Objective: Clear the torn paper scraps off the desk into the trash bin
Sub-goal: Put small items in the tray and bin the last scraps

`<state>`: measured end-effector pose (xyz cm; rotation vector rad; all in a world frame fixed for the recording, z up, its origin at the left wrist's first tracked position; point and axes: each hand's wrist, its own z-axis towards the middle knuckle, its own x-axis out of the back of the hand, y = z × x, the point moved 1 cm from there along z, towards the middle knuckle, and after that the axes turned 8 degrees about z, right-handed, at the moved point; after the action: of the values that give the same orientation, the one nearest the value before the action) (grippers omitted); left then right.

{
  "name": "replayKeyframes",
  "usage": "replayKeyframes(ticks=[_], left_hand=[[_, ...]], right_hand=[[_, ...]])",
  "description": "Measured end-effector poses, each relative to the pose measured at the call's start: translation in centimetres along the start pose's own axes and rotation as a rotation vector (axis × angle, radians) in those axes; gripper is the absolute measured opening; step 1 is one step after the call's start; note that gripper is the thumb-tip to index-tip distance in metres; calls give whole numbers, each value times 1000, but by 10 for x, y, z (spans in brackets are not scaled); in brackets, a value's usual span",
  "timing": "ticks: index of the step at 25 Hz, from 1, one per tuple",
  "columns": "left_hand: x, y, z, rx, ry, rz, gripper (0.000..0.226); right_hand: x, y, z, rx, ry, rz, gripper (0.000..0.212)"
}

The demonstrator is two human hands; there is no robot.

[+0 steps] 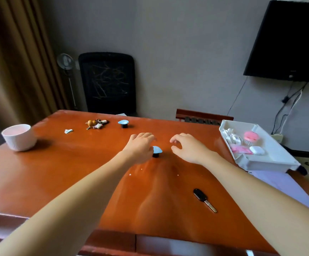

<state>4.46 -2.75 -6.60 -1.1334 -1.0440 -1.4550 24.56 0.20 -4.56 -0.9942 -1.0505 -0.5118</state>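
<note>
On the orange-brown wooden desk (57, 172), a small pale blue paper scrap (68, 131) lies far left of centre. Tiny white crumbs (130, 174) dot the middle of the desk. A white bin-like cup with a pink inside (19, 137) stands at the left edge. My left hand (140, 147) hovers palm down at mid-desk, fingers spread, touching or just beside a blue-topped black peg (157, 151). My right hand (188, 147) hovers to the right of that peg, fingers curled apart, holding nothing.
A second blue-topped peg (123, 123) and a bunch of keys with charms (96, 123) sit at the far side. A black car key (204, 200) lies near right. A white tray (279, 159) of small items overhangs the right edge. A black chair stands behind the desk.
</note>
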Motion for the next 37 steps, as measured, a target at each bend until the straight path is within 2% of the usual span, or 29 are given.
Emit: replayKeyframes(ticks=[4, 11, 18, 24, 28, 31, 37], left_hand=[[-19, -40, -19, 66, -74, -29, 58], [-45, -80, -24, 117, -105, -61, 54], [-67, -113, -5, 189, 54, -41, 48], [-72, -137, 24, 310, 102, -187, 56], [-77, -151, 49, 359, 108, -216, 63], [-80, -156, 64, 315, 108, -183, 70], [-81, -163, 87, 230, 44, -166, 77]], right_hand=[[-43, -18, 15, 19, -59, 38, 34], [-89, -23, 37, 34, 44, 123, 19], [-120, -29, 70, 85, 192, 206, 13], [-135, -28, 110, 112, 243, 183, 15], [-139, -27, 131, 103, 209, 130, 30], [-143, -26, 139, 70, 132, 76, 45], [-149, -26, 142, 69, 151, -21, 53]])
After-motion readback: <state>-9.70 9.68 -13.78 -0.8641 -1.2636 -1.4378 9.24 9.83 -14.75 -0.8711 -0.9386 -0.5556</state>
